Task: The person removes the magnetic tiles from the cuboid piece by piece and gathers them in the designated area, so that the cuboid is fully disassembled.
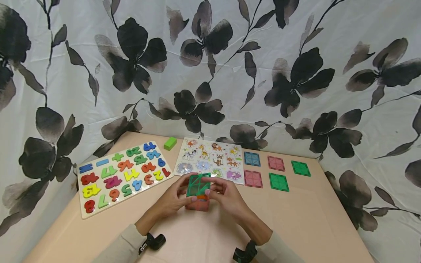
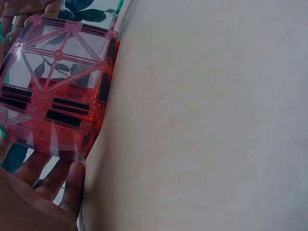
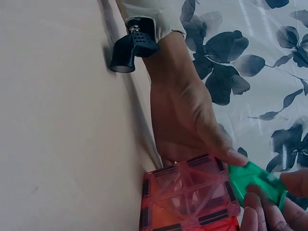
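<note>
A small box of see-through pink and red magnetic tiles [image 1: 197,206] stands on the table between the two hands. A green magnetic tile [image 1: 198,184] lies tilted at its top, also seen beside the box in the right wrist view. The left hand [image 1: 173,197] holds the box from the left, its thumb at the green tile's edge and its fingers along the box's side in the left wrist view. With thumb and fingers, the right hand [image 1: 227,193] pinches the green tile from the right. An orange patch shows just under that tile.
Behind the hands lies an animal puzzle board [image 1: 210,160]. To the left is a number puzzle board [image 1: 123,179], with a green block [image 1: 170,143] near its far corner. Several flat tiles, such as a blue tile [image 1: 251,159] and a green tile [image 1: 279,182], lie at the right.
</note>
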`<state>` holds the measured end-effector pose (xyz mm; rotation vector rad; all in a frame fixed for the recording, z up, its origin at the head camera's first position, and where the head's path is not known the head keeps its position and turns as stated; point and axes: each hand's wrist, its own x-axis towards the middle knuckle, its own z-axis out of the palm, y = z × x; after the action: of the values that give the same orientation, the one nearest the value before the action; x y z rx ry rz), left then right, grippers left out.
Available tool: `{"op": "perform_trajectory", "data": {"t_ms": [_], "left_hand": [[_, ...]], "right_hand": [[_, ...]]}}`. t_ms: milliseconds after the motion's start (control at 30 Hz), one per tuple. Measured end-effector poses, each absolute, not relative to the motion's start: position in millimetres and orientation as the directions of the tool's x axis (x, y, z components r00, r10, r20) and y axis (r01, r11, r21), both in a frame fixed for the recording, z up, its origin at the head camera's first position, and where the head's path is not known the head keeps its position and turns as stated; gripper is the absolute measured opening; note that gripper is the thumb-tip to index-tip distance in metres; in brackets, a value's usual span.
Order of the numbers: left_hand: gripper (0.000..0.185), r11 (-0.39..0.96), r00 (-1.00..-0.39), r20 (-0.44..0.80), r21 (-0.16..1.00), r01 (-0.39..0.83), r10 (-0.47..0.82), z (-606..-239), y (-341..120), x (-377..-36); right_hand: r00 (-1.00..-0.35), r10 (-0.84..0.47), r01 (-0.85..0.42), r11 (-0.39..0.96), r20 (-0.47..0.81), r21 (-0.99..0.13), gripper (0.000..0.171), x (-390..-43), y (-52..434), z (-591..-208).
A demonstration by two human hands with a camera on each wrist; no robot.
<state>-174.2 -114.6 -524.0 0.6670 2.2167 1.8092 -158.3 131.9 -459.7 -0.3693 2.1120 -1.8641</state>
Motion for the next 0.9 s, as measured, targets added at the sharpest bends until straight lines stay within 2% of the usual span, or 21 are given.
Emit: {"op": "perform_trajectory", "data": {"t_ms": [267, 600, 900], "left_hand": [[0.074, 0.222, -0.907, 0.061, 0.961, 0.166, 0.416, -522.5, -115.9, -173.2], [0.07, 0.187, -0.883, 0.122, 0.956, 0.228, 0.453, -526.9, -115.3, -175.0], [0.072, 0.21, -0.887, 0.124, 0.948, 0.238, 0.445, -527.3, -116.0, -174.8]], "right_hand": [[-0.942, -0.334, -0.063, 0.162, 0.005, -0.985, 0.043, -159.8, 141.3, -441.8], [-0.977, -0.211, -0.026, 0.177, -0.012, -0.984, 0.044, -164.8, 173.9, -438.9], [-0.99, -0.138, -0.063, 0.226, 0.032, -0.972, 0.044, -170.6, 215.1, -440.6]]}}
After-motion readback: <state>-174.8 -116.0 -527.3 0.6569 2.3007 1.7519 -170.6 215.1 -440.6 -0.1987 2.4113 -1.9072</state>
